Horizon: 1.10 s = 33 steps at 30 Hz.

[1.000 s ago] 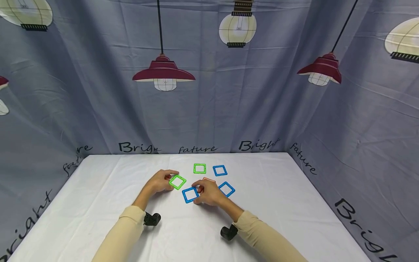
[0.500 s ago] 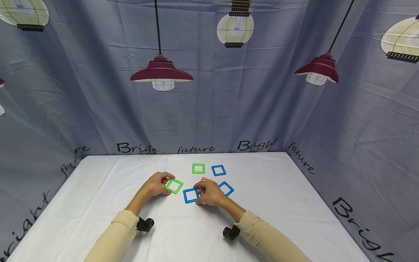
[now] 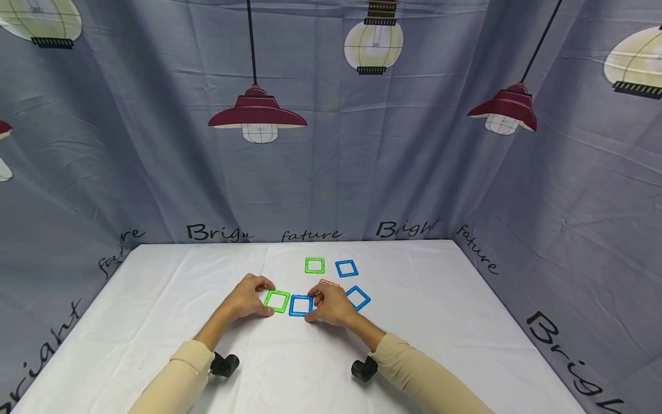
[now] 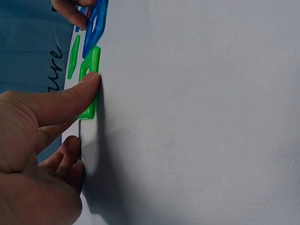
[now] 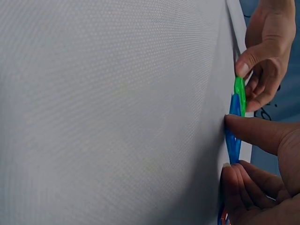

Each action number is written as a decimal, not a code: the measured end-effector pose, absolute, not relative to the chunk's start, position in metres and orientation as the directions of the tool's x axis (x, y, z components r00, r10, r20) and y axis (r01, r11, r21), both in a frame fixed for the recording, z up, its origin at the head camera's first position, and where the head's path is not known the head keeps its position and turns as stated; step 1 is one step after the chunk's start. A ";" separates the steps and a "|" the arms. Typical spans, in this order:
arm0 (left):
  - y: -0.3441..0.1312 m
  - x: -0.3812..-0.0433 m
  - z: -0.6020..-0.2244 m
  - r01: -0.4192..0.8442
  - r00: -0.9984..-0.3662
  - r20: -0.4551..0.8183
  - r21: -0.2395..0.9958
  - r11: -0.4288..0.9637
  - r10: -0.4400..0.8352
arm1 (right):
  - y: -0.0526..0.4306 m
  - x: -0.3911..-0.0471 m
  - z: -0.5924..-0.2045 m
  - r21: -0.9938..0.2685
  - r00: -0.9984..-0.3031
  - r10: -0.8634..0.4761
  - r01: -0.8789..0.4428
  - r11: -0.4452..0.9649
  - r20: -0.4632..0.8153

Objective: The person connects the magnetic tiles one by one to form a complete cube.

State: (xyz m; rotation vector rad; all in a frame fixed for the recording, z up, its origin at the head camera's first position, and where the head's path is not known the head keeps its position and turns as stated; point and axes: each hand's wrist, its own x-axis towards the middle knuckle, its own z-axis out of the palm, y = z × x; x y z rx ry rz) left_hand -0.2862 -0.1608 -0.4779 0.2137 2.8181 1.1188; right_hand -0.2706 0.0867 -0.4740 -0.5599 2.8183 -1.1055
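Observation:
My left hand (image 3: 248, 298) pinches a green square frame (image 3: 277, 291) between thumb and fingers, at its left side. A blue square frame (image 3: 301, 314) is pinched at its right side by my right hand (image 3: 331, 305). The two frames lie side by side, their facing edges close together and nearly parallel. In the left wrist view the thumb presses on the green frame (image 4: 95, 61), and the blue frame (image 4: 100, 23) stands just beyond it. In the right wrist view the right thumb rests on the blue frame (image 5: 233, 140).
Behind the hands lie another green square (image 3: 315, 272) and a blue square (image 3: 347, 275). A third blue square (image 3: 365, 294) sits right of my right hand, which partly covers an orange piece (image 3: 329, 282). All rest on a white-covered table (image 3: 439, 322) before a grey printed curtain (image 3: 320, 184).
My left hand has moved slightly left and nearer, turning the green square from a diamond slant to nearly straight. The right hand has turned the blue square straighter, and the two frames now line up.

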 end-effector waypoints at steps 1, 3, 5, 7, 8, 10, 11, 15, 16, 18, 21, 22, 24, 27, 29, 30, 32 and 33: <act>-0.161 -0.286 -0.478 0.095 -0.985 -0.041 0.688 0.719 0.169 | 0.087 -0.271 -0.475 -0.669 -0.932 -0.354 -0.311 0.675 0.077; -0.160 -0.285 -0.479 0.096 -0.985 -0.037 0.687 0.720 0.167 | 0.086 -0.272 -0.476 -0.669 -0.934 -0.350 -0.308 0.677 0.076; -0.160 -0.284 -0.479 0.096 -0.986 -0.033 0.688 0.719 0.163 | 0.086 -0.272 -0.477 -0.659 -0.933 -0.352 -0.313 0.684 0.078; -0.160 -0.284 -0.479 0.092 -0.987 -0.033 0.692 0.716 0.158 | 0.086 -0.273 -0.477 -0.651 -0.933 -0.352 -0.316 0.690 0.080; -0.159 -0.283 -0.480 0.088 -0.987 -0.034 0.695 0.714 0.156 | 0.085 -0.273 -0.477 -0.648 -0.933 -0.351 -0.314 0.694 0.077; -0.159 -0.282 -0.480 0.093 -0.987 -0.030 0.697 0.711 0.159 | 0.085 -0.273 -0.477 -0.644 -0.933 -0.350 -0.316 0.697 0.080; -0.159 -0.282 -0.481 0.094 -0.987 -0.029 0.699 0.709 0.160 | 0.085 -0.273 -0.477 -0.647 -0.934 -0.348 -0.315 0.695 0.081; -0.158 -0.281 -0.483 0.093 -0.987 -0.027 0.699 0.709 0.157 | 0.085 -0.273 -0.477 -0.655 -0.934 -0.347 -0.313 0.688 0.081; -0.158 -0.280 -0.484 0.088 -0.988 -0.029 0.703 0.705 0.153 | 0.085 -0.273 -0.477 -0.656 -0.933 -0.350 -0.315 0.686 0.082; -0.159 -0.279 -0.485 0.085 -0.988 -0.032 0.708 0.701 0.151 | 0.085 -0.272 -0.477 -0.655 -0.931 -0.355 -0.320 0.684 0.084; -0.159 -0.278 -0.485 0.096 -0.986 -0.026 0.709 0.698 0.162 | 0.086 -0.272 -0.476 -0.655 -0.929 -0.360 -0.322 0.684 0.081; -0.159 -0.278 -0.485 0.101 -0.986 -0.023 0.710 0.697 0.167 | 0.086 -0.272 -0.476 -0.656 -0.930 -0.360 -0.319 0.684 0.077; -0.160 -0.278 -0.485 0.109 -0.984 -0.021 0.711 0.694 0.176 | 0.087 -0.272 -0.476 -0.664 -0.933 -0.356 -0.304 0.683 0.061; -0.162 -0.276 -0.485 0.108 -0.982 -0.029 0.718 0.687 0.184 | 0.089 -0.272 -0.476 -0.674 -0.934 -0.355 -0.286 0.681 0.037; -0.163 -0.275 -0.484 0.105 -0.982 -0.035 0.722 0.684 0.188 | 0.091 -0.272 -0.475 -0.679 -0.934 -0.357 -0.277 0.680 0.023; -0.163 -0.275 -0.483 0.106 -0.981 -0.036 0.720 0.686 0.190 | 0.091 -0.272 -0.475 -0.679 -0.933 -0.360 -0.277 0.679 0.021; -0.163 -0.273 -0.480 0.109 -0.981 -0.037 0.709 0.696 0.191 | 0.093 -0.272 -0.475 -0.683 -0.930 -0.366 -0.278 0.675 0.017; -0.162 -0.273 -0.479 0.110 -0.981 -0.037 0.703 0.703 0.190 | 0.093 -0.272 -0.475 -0.686 -0.930 -0.368 -0.278 0.673 0.015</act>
